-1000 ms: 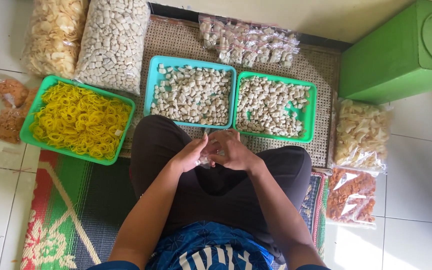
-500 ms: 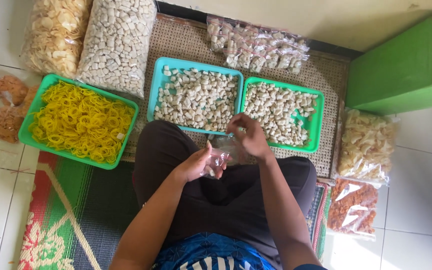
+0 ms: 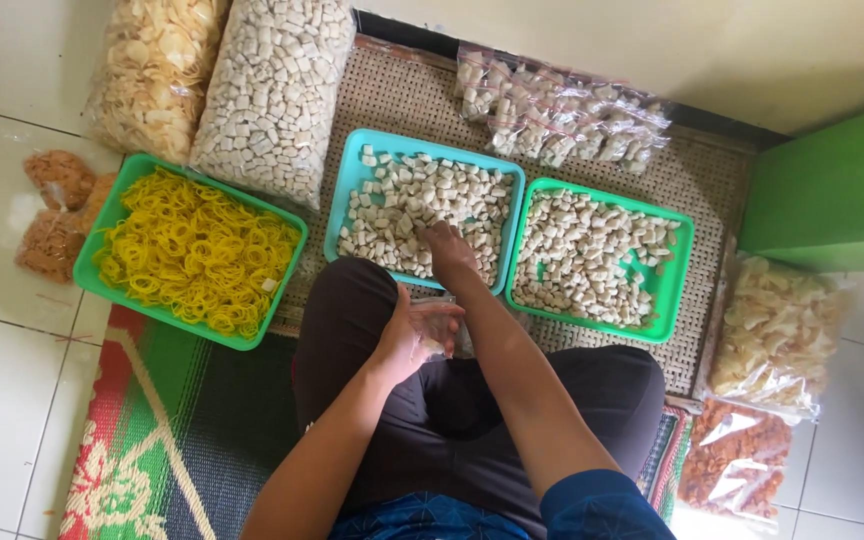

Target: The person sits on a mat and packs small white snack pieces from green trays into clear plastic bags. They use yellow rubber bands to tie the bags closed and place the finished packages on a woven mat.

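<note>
At frame centre our right hand (image 3: 449, 250) digs closed fingers into the teal tray (image 3: 352, 200) of white crackers (image 3: 402, 205), its long axis running left-right; our left hand (image 3: 414, 335) cups a clear bag (image 3: 452, 335), between yellow-ring tray (image 3: 102, 245) and green tray (image 3: 677, 290).

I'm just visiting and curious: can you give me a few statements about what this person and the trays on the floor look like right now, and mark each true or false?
1. The right hand reaches into the turquoise plastic tray of pale cracker pieces. True.
2. The left hand rests in the green plastic tray of yellow ring-shaped crackers. False: it is held above the person's lap, holding a small clear plastic bag.
3. The green plastic tray of pale pieces lies on the woven mat. True.
4. All three trays hold yellow rings. False: only one does; two hold pale pieces.
</note>
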